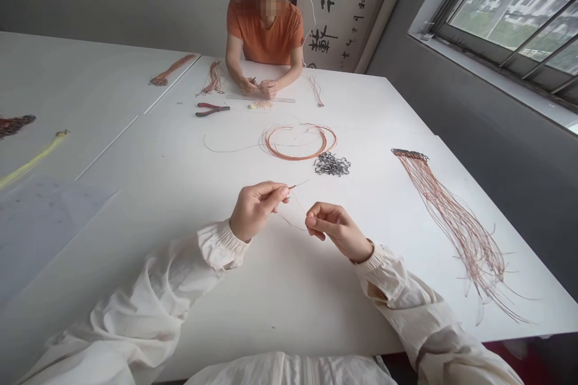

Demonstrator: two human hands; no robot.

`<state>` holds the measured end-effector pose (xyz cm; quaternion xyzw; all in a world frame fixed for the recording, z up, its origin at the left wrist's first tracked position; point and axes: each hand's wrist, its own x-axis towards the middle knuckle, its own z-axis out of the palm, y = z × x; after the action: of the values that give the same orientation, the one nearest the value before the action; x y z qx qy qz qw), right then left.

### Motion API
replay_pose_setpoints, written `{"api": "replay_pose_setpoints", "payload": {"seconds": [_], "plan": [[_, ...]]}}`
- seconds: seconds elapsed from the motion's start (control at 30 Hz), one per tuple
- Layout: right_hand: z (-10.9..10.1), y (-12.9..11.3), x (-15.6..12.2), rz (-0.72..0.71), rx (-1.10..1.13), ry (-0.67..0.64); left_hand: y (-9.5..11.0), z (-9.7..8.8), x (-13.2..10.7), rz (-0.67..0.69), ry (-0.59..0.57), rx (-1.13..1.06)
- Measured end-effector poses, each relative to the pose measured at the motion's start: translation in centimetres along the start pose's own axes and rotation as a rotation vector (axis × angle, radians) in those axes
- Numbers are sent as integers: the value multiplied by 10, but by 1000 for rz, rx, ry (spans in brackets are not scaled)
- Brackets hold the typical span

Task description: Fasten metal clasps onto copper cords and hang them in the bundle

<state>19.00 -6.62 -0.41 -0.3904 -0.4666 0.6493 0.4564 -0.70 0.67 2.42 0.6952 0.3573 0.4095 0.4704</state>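
Observation:
My left hand (257, 207) pinches one end of a thin copper-coloured cord (297, 200) just above the white table (180, 192). My right hand (336, 230) pinches the same cord a little lower, its fingers curled in. The cord runs slack between the two hands. Beyond them lie a coil of copper cord (298, 141) and a small heap of dark metal hooks (332, 164).
A long fan of cut cords (456, 222) with dark ends lies at the right. Red-handled pliers (211, 109), a ruler (262, 98) and more cord bundles (212, 79) sit far across, where a person in an orange shirt (265, 33) works with both hands. A window is at right.

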Motion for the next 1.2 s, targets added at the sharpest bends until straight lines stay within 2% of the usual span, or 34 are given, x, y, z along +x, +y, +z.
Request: {"api": "replay_pose_setpoints", "payload": {"seconds": [0.13, 0.23, 0.33, 0.43, 0.5, 0.57, 0.67, 0.77, 0.83, 0.9, 1.07, 1.2], "plan": [[7, 8, -16, -79, -77, 83, 6, -9, 9, -95, 1, -102], [10, 15, -26, -129, -160, 132, 13, -18, 14, -149, 21, -255], [10, 23, -32, -162, -200, 135, 20, -26, 16, -177, 39, -408], [8, 29, -34, -165, -217, 84, 26, -28, 14, -191, 20, -454], [5, 27, -34, -172, -282, 27, 31, -24, 9, -156, 21, -394], [4, 19, -32, -227, -383, 29, 35, -19, 3, -62, 29, -268], [4, -3, -27, -381, -527, 224, 39, -12, -7, 97, 5, -64], [12, -29, -19, -506, -582, 391, 40, -8, -14, 186, -59, 64], [20, -43, -12, -516, -572, 364, 40, -8, -17, 231, -91, 112], [27, -52, -6, -470, -540, 281, 40, -9, -18, 284, -112, 153], [32, -55, 2, -327, -369, 134, 41, -9, -19, 405, -132, 219], [30, -57, 1, -291, -357, 94, 42, -8, -19, 398, -150, 215]]}}
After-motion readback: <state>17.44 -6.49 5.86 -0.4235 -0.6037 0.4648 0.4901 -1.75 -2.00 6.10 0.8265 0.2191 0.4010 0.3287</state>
